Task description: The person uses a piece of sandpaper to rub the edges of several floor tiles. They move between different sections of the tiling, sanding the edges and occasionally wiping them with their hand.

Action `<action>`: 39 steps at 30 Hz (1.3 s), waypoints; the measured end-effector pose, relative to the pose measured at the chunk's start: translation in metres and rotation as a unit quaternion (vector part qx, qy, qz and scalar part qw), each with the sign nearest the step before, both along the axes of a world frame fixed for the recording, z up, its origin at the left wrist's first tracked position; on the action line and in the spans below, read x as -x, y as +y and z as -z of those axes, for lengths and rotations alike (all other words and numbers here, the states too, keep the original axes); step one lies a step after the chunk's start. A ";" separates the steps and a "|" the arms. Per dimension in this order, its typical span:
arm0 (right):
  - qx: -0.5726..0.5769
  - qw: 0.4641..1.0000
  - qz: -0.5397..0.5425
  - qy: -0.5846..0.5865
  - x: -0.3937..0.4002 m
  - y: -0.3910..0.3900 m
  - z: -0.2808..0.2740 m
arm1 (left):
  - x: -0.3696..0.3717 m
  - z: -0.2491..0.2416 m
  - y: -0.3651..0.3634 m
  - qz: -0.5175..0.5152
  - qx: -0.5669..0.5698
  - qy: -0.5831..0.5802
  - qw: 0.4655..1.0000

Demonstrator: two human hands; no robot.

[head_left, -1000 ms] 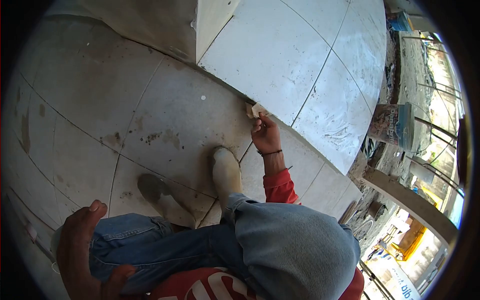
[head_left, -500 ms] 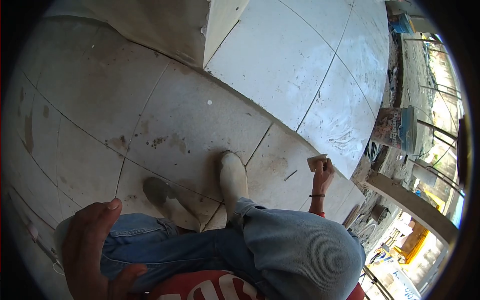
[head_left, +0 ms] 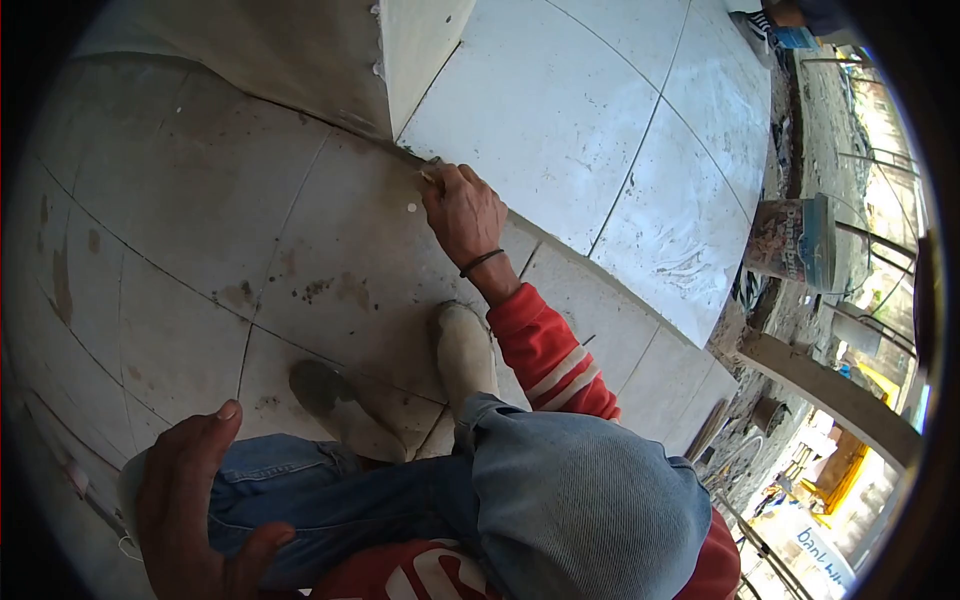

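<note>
My right hand (head_left: 466,212) is closed at the edge of the raised tiled step (head_left: 560,110), near the foot of the pillar (head_left: 425,60). A sliver of the small flat tan piece (head_left: 429,177) shows at its fingertips; the hand hides the rest. Off to the lower left, my left hand (head_left: 190,500) hovers by my knee, open, with thumb and fingers apart and nothing in it. Below the step lie the lower floor tiles (head_left: 340,230), marked with dark spots and a small white dot (head_left: 412,208).
My boots (head_left: 465,350) stand on the lower tiles. A printed bucket (head_left: 790,242) sits beyond the step's right end, near a curved concrete edge (head_left: 830,390) and rubble. At the top right is another person's shoe (head_left: 752,35) by a blue bucket (head_left: 797,38).
My right hand has swept left along the step edge, from its right end to near the pillar, still closed on the tan piece. A person's shoe has appeared at the top right.
</note>
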State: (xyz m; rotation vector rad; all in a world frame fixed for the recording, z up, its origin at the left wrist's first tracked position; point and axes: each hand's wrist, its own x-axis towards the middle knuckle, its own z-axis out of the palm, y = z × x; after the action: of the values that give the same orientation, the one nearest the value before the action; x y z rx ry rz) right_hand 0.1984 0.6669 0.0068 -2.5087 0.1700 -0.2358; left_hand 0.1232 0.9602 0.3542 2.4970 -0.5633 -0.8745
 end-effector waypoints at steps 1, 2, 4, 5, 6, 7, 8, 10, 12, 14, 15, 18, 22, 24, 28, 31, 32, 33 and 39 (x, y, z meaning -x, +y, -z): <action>0.027 0.999 0.034 0.028 0.008 -0.013 -0.001 | 0.001 0.000 0.003 0.003 0.001 -0.002 1.000; 0.055 0.995 0.065 0.056 0.023 -0.037 -0.002 | 0.004 0.001 0.008 -0.008 0.008 -0.005 1.000; 0.061 0.988 0.114 0.085 0.069 -0.086 -0.002 | 0.008 0.001 0.016 -0.014 0.019 -0.005 1.000; 0.108 0.978 0.146 0.103 0.098 -0.115 0.001 | 0.010 0.000 0.019 -0.022 0.019 -0.009 1.000; 0.110 0.970 0.196 0.095 0.126 -0.139 -0.004 | 0.010 0.000 0.021 -0.030 0.020 -0.012 0.999; 0.155 0.953 0.243 0.092 0.157 -0.173 0.001 | 0.010 0.001 0.021 -0.024 0.026 -0.009 0.999; 0.157 0.940 0.292 0.086 0.192 -0.208 0.007 | 0.009 0.001 0.019 -0.035 0.030 -0.005 0.999; 0.082 0.913 0.397 0.037 0.254 -0.259 0.013 | 0.006 0.002 0.016 -0.036 0.037 -0.003 0.999; 0.007 0.889 0.458 -0.011 0.297 -0.278 0.023 | 0.001 0.002 0.012 -0.031 0.048 0.007 0.998; -0.440 0.619 0.646 -0.078 0.322 -0.288 0.036 | 0.007 0.013 0.018 -0.040 0.048 -0.012 0.998; -0.503 0.565 0.645 -0.107 0.323 -0.283 0.043 | 0.010 0.021 0.022 -0.059 0.044 -0.025 0.997; -0.526 0.553 0.639 -0.098 0.285 -0.235 0.042 | 0.003 0.027 0.016 -0.069 0.063 -0.024 0.995; -0.524 0.663 0.535 -0.002 0.206 -0.153 -0.006 | -0.011 0.016 0.015 -0.044 0.060 0.008 0.997; -0.547 0.723 0.419 0.046 0.181 -0.135 -0.019 | -0.021 0.012 0.013 -0.038 0.048 0.026 0.998; -0.488 0.847 0.195 0.087 0.127 -0.107 -0.060 | -0.059 0.005 0.002 -0.008 -0.009 0.105 0.994; -0.476 0.869 0.072 0.111 0.091 -0.086 -0.099 | -0.093 -0.006 -0.042 0.172 0.058 0.059 0.982; -0.477 0.871 0.057 0.100 0.082 -0.077 -0.103 | -0.105 0.014 -0.050 0.176 0.085 0.069 0.978; -0.471 0.878 0.030 0.081 0.073 -0.069 -0.107 | -0.117 0.036 -0.062 0.180 0.113 0.080 0.974; -0.290 0.957 -0.009 -0.001 0.066 -0.025 -0.120 | -0.120 0.180 -0.123 0.067 0.266 0.111 0.955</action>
State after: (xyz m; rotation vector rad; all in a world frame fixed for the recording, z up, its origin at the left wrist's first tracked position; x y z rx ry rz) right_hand 0.1321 0.6415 0.1267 -1.9248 0.1839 -0.1532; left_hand 0.2436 0.8376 0.1746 1.8684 -0.7785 -0.8959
